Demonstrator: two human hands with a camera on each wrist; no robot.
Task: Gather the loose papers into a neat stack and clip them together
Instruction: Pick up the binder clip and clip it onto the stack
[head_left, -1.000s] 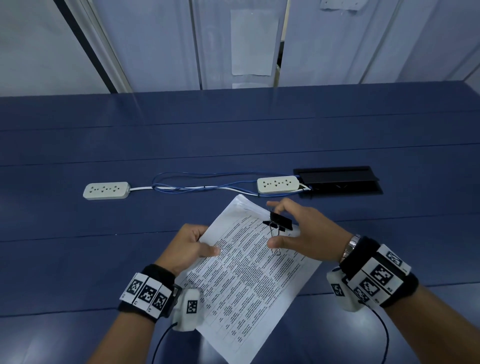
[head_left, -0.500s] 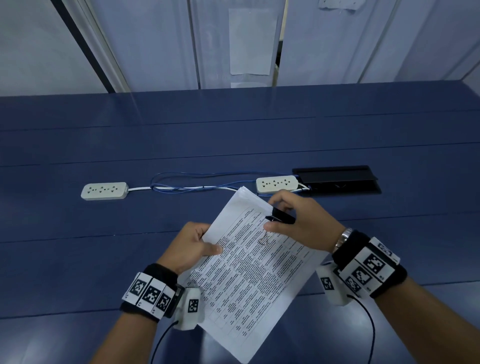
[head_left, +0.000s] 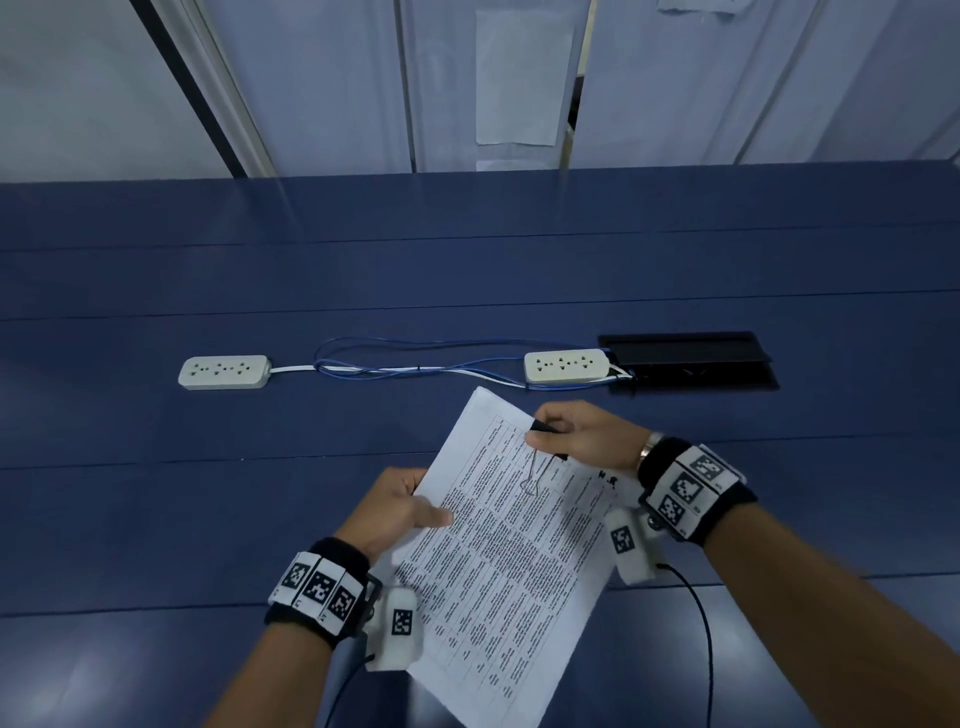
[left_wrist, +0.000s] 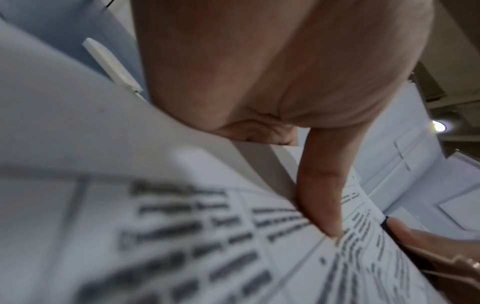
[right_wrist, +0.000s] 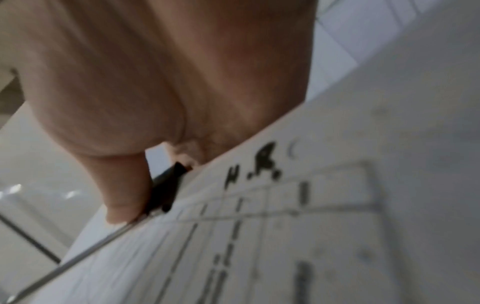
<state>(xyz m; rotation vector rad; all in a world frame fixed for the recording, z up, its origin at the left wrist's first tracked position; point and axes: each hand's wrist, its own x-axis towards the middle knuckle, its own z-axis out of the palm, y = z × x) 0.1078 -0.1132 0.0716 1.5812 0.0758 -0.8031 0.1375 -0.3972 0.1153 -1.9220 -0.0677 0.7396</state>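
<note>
A stack of printed papers (head_left: 511, 551) is held tilted above the blue table (head_left: 156, 493). My left hand (head_left: 402, 506) grips its left edge, thumb lying on the top sheet (left_wrist: 182, 236). A black binder clip (head_left: 543, 432) sits on the stack's far right edge, one wire handle folded flat on the page. My right hand (head_left: 574, 434) pinches the clip, thumb on top and fingers curled behind. In the right wrist view the clip's black body (right_wrist: 167, 191) shows under my thumb at the edge of the page (right_wrist: 298, 246).
Two white power strips (head_left: 224, 371) (head_left: 566, 366) lie beyond the papers, joined by looped blue and white cables (head_left: 415, 364). A black cable hatch (head_left: 685, 358) is set into the table at the right. Grey partition panels stand behind the table.
My right hand carried the binder clip from above the page to the stack's far right edge and seated it there. The left hand kept its grip on the papers.
</note>
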